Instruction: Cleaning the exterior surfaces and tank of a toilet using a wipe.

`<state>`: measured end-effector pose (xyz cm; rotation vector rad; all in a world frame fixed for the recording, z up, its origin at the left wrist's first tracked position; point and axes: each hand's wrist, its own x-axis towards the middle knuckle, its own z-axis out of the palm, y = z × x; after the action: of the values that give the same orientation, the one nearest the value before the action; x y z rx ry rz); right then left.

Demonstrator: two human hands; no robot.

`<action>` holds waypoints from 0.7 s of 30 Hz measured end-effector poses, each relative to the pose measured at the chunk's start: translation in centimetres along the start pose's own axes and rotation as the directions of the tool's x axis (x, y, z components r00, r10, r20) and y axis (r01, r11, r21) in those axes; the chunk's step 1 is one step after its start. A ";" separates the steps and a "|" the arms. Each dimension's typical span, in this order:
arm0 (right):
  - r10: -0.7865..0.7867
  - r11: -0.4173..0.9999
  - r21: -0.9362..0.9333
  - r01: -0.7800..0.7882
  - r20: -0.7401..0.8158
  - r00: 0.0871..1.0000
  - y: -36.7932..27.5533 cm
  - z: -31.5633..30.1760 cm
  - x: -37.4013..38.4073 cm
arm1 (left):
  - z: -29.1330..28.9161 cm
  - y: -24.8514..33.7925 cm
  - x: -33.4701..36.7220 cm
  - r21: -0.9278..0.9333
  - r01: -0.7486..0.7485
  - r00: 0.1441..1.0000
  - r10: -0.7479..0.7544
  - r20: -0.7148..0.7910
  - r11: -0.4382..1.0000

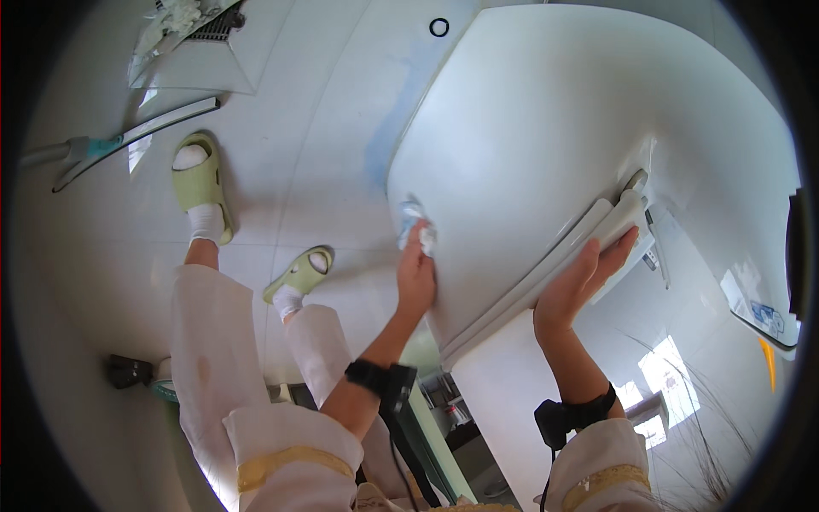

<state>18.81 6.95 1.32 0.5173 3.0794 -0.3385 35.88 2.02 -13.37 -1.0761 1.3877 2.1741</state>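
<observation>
On the left side of a large, glossy white toilet, my left hand presses a crumpled white-and-bluish wipe to the rounded edge. Its fingers are closed around the wipe. My right hand lies against the white layered seat and lid, with its fingers stretched out along their edge. A small grey hinge piece shows just beyond its fingertips. Dark bands with small devices sit on both my wrists.
A floor squeegee lies at the far left, near a clear bag over a floor drain. A black ring is on the tiles. My feet wear green slippers. A tank-like white box with a dark edge stands at right.
</observation>
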 end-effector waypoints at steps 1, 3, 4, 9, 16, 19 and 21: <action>0.009 1.000 -0.028 -0.009 -0.010 1.000 0.3 -0.2 0.2 | 1.0 1.2 -0.2 -0.132 -0.121 0.988 0.132 0.082 0.984; 0.028 1.000 -0.001 -0.028 0.003 1.000 0.2 -0.3 0.1 | 2.1 7.3 3.1 -0.006 -0.308 0.914 0.297 0.276 0.952; 0.040 0.999 0.023 -0.041 0.017 0.999 0.0 -0.2 -0.1 | 2.8 9.2 5.4 -0.011 -0.361 0.893 0.349 0.283 0.933; 0.091 0.991 0.094 -0.091 0.008 0.996 -0.4 0.2 -0.5 | 7.2 8.8 18.5 0.018 -0.511 0.837 0.493 0.236 0.859; 0.080 0.989 0.121 -0.085 0.046 0.996 -0.6 -0.3 -0.1 | 1.3 -5.2 19.4 0.060 -0.311 0.948 0.304 0.097 0.949; 0.154 0.967 0.198 -0.162 0.056 0.986 -1.3 0.0 -0.1 | -1.8 -9.5 14.0 0.137 -0.162 0.987 0.158 0.040 0.977; 0.133 0.963 0.228 -0.141 0.047 0.990 -0.9 0.2 -0.2 | -1.7 -10.0 9.5 0.043 -0.038 0.996 0.041 -0.083 0.998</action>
<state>18.69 6.07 1.32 0.7186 2.9684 -0.7002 36.75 4.18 -27.09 -1.1465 1.4959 2.1404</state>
